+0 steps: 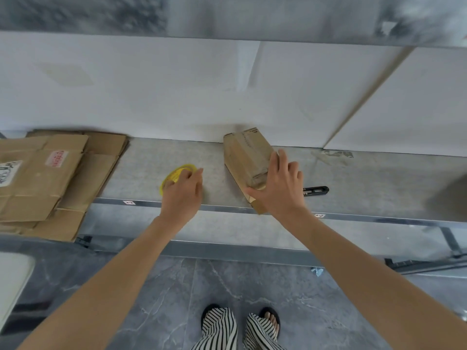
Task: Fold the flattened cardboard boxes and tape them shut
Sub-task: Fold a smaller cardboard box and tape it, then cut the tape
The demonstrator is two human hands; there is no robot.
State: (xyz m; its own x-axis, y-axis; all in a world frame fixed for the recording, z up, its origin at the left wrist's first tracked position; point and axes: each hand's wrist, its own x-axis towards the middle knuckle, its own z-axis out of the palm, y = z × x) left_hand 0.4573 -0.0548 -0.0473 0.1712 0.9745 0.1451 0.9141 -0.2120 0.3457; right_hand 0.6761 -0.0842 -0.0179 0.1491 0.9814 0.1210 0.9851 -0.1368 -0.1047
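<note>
Shelf, white wall behind, marbled floor below, left hand gripping tape

Both arms reach forward; left hand seemingly curled round tape roll, right hand fingers spread

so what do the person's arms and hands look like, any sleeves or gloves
The left arm and right arm are bare to the frame's edge, no sleeves showing. The left hand and right hand wear no gloves; no ring, watch or bracelet is visible.
</note>
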